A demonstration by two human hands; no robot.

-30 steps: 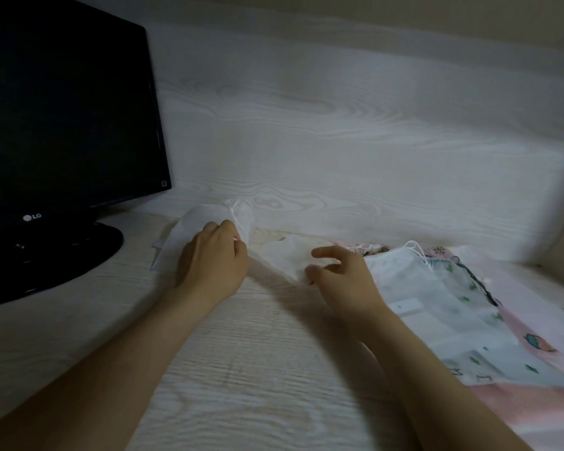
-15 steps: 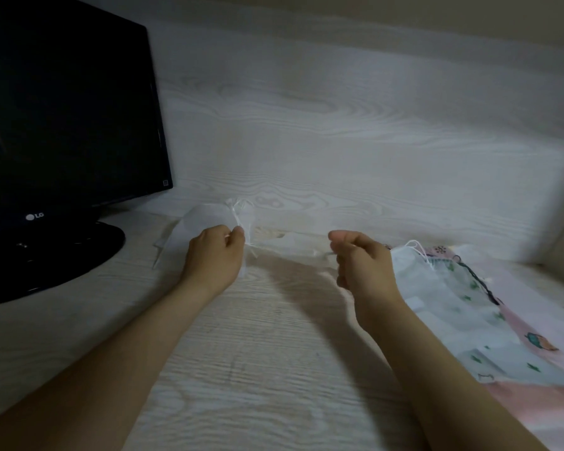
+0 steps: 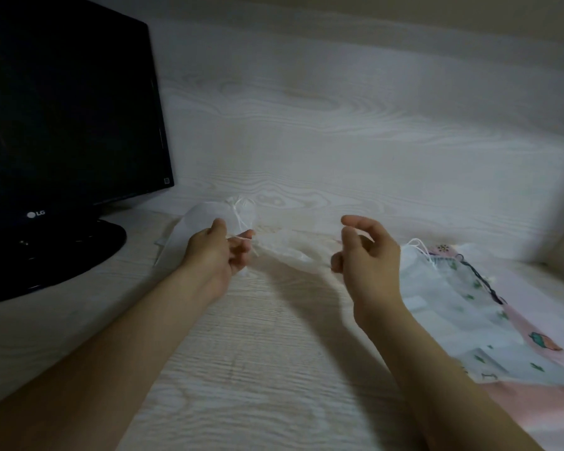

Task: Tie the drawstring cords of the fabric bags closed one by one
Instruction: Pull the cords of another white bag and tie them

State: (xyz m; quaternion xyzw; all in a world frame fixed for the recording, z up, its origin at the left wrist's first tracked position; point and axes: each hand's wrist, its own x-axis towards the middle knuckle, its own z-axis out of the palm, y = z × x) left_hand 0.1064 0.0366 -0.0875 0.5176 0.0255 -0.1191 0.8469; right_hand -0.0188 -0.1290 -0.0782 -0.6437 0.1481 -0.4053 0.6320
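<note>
The pale wood desk (image 3: pixel 258 369) is shared by a dark monitor (image 3: pixel 66 125) at the left and a heap of printed fabric bags (image 3: pixel 463 304) at the right, apparently kept within reach to be taken in turn. A sheer white bag (image 3: pixel 202 219) is laid just beyond the left hand (image 3: pixel 217 252), whose fingers are set at its cord (image 3: pixel 240 219), though a pinch cannot be confirmed. The right hand (image 3: pixel 368 265) is held well apart, raised and loosely curled round nothing visible.
</note>
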